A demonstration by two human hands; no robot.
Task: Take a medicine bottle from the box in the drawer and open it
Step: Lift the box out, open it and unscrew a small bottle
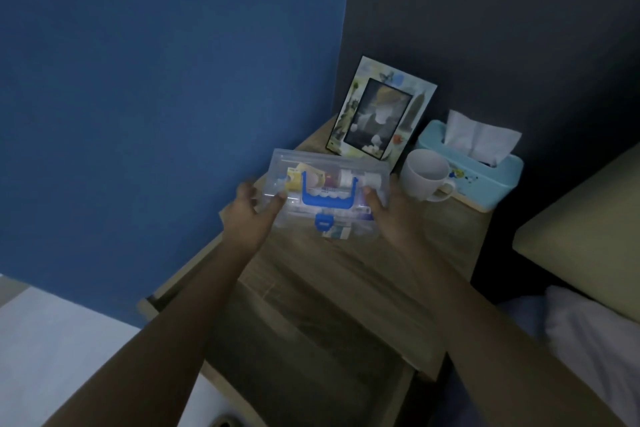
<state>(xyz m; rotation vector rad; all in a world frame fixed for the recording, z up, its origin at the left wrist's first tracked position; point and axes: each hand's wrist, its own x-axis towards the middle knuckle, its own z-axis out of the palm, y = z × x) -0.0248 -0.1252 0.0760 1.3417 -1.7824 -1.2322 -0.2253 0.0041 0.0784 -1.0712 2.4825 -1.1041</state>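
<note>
- Nearest: open drawer (pixel 311 340) under both forearms, pulled out from the nightstand; easy to knock with a hip.
- Left hand (pixel 247 215) grasping the left end of the box (pixel 325 194), fingers (pixel 278 199) on the lid; thin hold, could slip on smooth plastic.
- Box held over the worktop (pixel 443 236), latch (pixel 323 222) apparently shut; bottle (pixel 372 180) inside, unreachable yet.
- Right hand (pixel 391 215) clasping the right end.
- Mug (pixel 427 177) just beside; likely tipped if swung right.
</note>
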